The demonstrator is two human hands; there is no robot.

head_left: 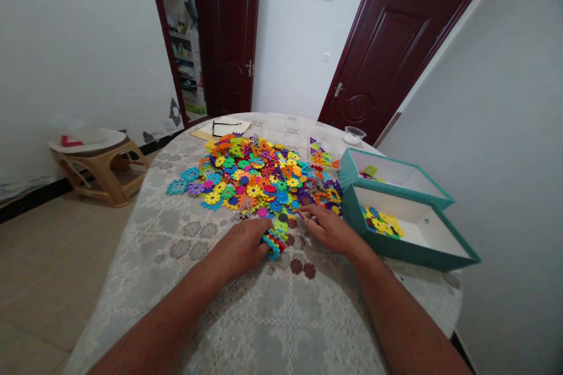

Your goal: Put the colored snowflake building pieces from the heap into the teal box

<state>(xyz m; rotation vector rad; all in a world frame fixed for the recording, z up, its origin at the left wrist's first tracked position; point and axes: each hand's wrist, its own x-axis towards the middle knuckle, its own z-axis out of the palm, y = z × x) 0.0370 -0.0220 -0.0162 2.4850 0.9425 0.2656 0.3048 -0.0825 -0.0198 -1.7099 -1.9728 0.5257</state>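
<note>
My left hand (247, 244) is curled over the tabletop (281, 328), thumb and fingers closed around a small stack of toothed pieces (274, 241) — blue, green and red edges show past my thumb. My right hand (326, 227) is nearly narrowed to a pinch, with a thin purplish piece (301, 215) at the fingertips, too small for me to tell its shape. It sits just beyond the stack, to the right, and the two hands are apart.

Right in front of both hands lies the big heap of plastic pieces (255, 176), round and square ones in yellow, blue, orange, pink, green and purple, spread over the patterned cloth. To my right, two teal boxes stand side by side, the near box (416, 252) touching or almost touching the far box (346, 171). Yellow, blue and green pieces lie in the near one — toward its left end — and a few more show in the far one. Behind the heap, a pair of glasses (213, 129) rests on some paper (237, 127), and a clear bowl (355, 132) stands near the far edge.
</note>
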